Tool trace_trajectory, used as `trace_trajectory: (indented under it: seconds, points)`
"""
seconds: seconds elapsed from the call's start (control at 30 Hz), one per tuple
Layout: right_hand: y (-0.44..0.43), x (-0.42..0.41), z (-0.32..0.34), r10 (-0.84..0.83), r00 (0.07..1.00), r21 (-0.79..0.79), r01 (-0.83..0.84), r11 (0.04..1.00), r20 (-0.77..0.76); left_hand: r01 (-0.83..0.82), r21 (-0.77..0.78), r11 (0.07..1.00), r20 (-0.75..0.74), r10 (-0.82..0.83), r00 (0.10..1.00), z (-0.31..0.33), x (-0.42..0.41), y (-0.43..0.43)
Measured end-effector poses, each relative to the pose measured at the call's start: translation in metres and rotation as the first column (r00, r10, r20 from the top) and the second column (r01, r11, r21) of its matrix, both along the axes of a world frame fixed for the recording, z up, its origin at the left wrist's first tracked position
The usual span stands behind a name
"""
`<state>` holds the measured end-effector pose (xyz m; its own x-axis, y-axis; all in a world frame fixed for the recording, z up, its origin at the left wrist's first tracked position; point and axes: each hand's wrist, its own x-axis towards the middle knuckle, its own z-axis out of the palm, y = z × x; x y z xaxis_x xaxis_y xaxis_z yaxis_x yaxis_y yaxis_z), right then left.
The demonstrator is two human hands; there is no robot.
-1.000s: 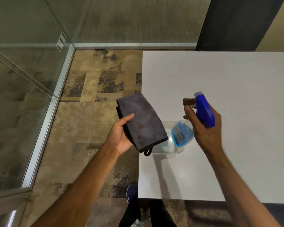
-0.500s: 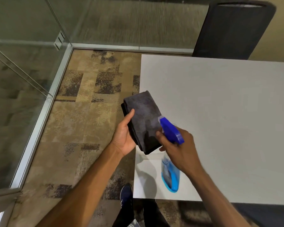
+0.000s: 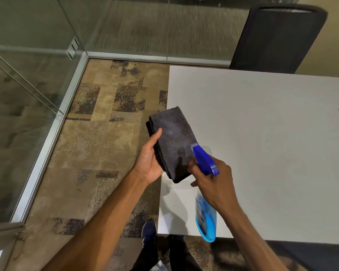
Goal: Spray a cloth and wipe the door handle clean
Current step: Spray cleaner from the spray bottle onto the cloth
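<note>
A folded dark grey cloth (image 3: 173,137) rests in my left hand (image 3: 148,162), held flat over the left edge of the white table with the thumb on top. My right hand (image 3: 215,182) grips a spray bottle (image 3: 205,220) with a blue trigger head (image 3: 204,160) and blue liquid at its bottom. The nozzle points at the cloth from very close, and a darker wet patch shows on the cloth just in front of it. No door handle is in view.
The white table (image 3: 262,143) fills the right side, with a clear plastic container partly hidden under the cloth and hands. A dark chair (image 3: 278,36) stands behind it. Glass walls with metal frames (image 3: 47,153) run along the left and back over patterned carpet.
My right hand brought the bottle from the right, tipped it nozzle-first against the cloth. A dark wet patch has appeared on the cloth. The left hand has barely moved.
</note>
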<state>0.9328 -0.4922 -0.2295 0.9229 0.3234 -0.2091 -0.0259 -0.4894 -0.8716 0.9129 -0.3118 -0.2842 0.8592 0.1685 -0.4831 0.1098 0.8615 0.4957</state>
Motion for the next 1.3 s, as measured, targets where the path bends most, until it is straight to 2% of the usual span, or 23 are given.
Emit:
trace_trajectory:
  seconds: [0.33,0.97,1.07,1.17,1.3]
  points:
    - [-0.015,-0.007,-0.001,-0.063,0.992,-0.041,0.059,0.997,-0.112,0.023,0.008,1.000,0.030,-0.023,0.999,0.002,0.000,-0.005]
    - [-0.040,-0.025,-0.001,-0.026,0.995,-0.068,0.020,0.997,-0.096,0.022,-0.003,1.000,0.049,-0.022,0.999,0.007,0.004,-0.018]
    - [-0.049,-0.024,0.009,-0.052,0.998,0.011,0.053,0.999,-0.044,0.022,-0.008,1.000,0.050,-0.022,0.999,0.009,0.004,-0.017]
    - [-0.057,-0.018,0.026,-0.094,0.995,0.164,0.097,0.982,-0.026,0.017,-0.016,1.000,0.051,-0.016,0.999,0.012,0.004,-0.014]
    - [-0.061,-0.004,0.051,-0.118,0.990,0.319,0.086,0.944,0.082,-0.005,-0.027,1.000,0.056,0.007,0.998,0.016,0.003,-0.010]
